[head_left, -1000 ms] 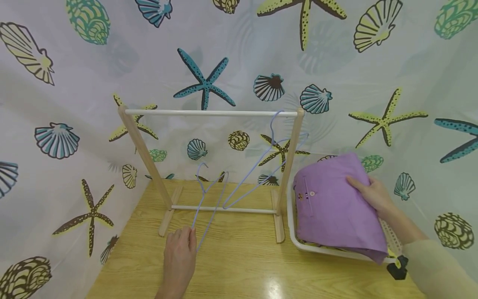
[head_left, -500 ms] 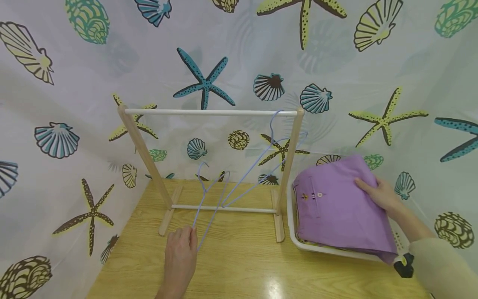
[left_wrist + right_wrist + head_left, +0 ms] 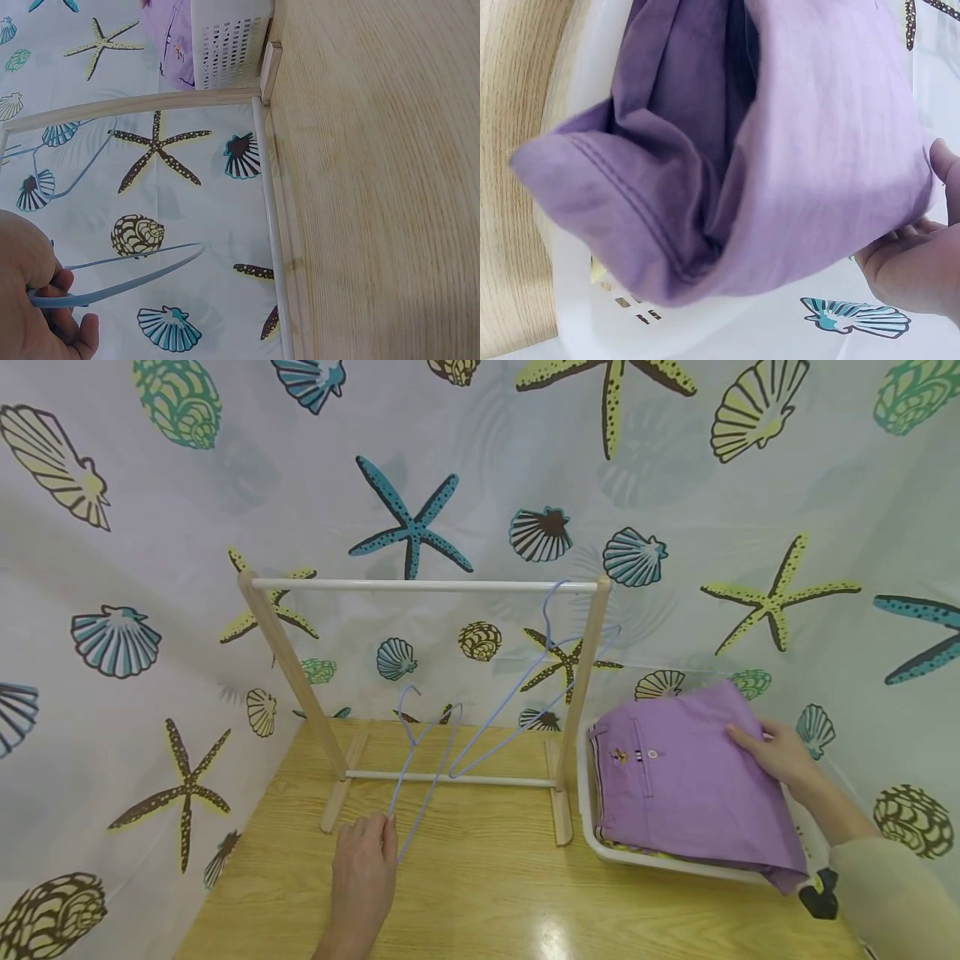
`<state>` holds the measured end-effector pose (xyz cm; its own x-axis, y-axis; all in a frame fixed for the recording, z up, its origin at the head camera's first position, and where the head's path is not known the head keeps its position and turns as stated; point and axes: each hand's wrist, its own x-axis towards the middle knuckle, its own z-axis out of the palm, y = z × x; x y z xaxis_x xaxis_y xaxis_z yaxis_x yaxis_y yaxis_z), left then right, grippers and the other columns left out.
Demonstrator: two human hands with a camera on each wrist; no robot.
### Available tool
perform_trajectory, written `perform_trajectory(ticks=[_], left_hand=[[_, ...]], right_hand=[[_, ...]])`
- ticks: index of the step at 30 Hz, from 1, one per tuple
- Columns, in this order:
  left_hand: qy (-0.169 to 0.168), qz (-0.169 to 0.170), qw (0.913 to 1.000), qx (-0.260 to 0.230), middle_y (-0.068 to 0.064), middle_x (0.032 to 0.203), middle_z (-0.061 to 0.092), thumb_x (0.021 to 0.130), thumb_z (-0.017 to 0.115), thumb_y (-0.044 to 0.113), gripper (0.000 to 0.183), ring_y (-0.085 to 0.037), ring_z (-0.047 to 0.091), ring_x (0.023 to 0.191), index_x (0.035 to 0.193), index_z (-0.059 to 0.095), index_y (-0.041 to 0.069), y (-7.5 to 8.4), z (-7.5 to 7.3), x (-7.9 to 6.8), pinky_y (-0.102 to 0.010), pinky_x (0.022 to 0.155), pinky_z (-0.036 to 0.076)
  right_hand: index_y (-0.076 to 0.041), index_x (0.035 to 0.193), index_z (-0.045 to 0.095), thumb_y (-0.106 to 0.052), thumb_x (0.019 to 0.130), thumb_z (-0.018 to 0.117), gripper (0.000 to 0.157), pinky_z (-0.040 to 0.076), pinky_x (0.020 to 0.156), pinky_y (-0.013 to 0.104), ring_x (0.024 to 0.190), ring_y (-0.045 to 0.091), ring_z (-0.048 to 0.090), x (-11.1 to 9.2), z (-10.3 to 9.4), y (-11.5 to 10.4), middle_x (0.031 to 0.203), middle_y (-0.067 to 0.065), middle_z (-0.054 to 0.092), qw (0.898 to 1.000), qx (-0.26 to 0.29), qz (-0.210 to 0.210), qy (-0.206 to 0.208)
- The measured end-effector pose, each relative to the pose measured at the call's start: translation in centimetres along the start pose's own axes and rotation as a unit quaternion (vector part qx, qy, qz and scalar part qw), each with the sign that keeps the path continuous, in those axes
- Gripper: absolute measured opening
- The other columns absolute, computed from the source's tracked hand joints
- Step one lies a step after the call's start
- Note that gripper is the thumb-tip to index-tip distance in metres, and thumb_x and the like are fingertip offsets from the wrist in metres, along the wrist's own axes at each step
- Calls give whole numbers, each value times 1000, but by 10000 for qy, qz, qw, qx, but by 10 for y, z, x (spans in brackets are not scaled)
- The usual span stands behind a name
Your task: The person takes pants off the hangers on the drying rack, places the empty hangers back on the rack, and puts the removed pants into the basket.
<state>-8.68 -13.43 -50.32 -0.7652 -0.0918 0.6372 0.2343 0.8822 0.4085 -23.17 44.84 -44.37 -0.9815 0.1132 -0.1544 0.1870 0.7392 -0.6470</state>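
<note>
My left hand (image 3: 365,881) pinches a light blue wire hanger (image 3: 412,743) by its side, over the table in front of a small rack. The left wrist view shows the fingers curled round the hanger (image 3: 127,285). At the right, my right hand (image 3: 776,752) holds the far right edge of folded purple pants (image 3: 697,785), with the thumb on top and fingers underneath. The pants lie over a white basket (image 3: 660,862), a buttoned pocket facing up. In the right wrist view, a stitched hem of the pants (image 3: 832,150) hangs open near the basket rim.
The wooden rack has a white top rail (image 3: 420,586) and a low crossbar. A second blue hanger (image 3: 510,697) hangs at the rail's right end. Something black (image 3: 819,895) sticks out by the basket's front right corner. A shell-and-starfish patterned curtain (image 3: 480,468) surrounds the wooden table (image 3: 465,910).
My right hand has moved right and slightly nearer, drawing the pants the same way over the basket. The left hand and its hanger have hardly moved.
</note>
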Motion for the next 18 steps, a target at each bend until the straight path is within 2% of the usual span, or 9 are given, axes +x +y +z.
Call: perform_trajectory(ticks=[2, 7, 13, 18], left_hand=[[-6, -13, 10000, 3, 2, 62, 49, 90, 74, -6, 21, -5, 31, 62, 77, 61, 4, 0, 0, 0, -17, 55, 28], [14, 22, 10000, -3, 3, 62, 48, 90, 74, -7, 22, -4, 31, 62, 77, 60, 4, 0, 0, 0, -17, 55, 28], [24, 9, 10000, -1, 3, 62, 47, 90, 74, -7, 23, -4, 31, 62, 76, 60, 4, 0, 0, -1, -18, 56, 28], [-21, -54, 10000, -9, 3, 61, 47, 91, 74, -6, 22, -4, 31, 62, 77, 60, 4, 0, 0, -1, -17, 56, 28]], right_hand=[[22, 150, 30, -55, 109, 41, 88, 53, 95, 57, 127, 59, 51, -2, -1, 1, 146, 48, 40, 10000, -19, 68, -68], [26, 151, 20, -60, 108, 35, 98, 45, 109, 68, 135, 63, 43, -3, -4, 3, 150, 51, 32, 9984, -65, 386, -400], [25, 154, 11, -66, 106, 36, 106, 41, 115, 68, 144, 63, 33, -1, -6, 3, 157, 51, 20, 9932, 32, 808, -843], [24, 155, 8, -68, 105, 36, 108, 40, 116, 68, 145, 64, 30, -1, -8, 8, 159, 51, 14, 9904, 66, 851, -1083]])
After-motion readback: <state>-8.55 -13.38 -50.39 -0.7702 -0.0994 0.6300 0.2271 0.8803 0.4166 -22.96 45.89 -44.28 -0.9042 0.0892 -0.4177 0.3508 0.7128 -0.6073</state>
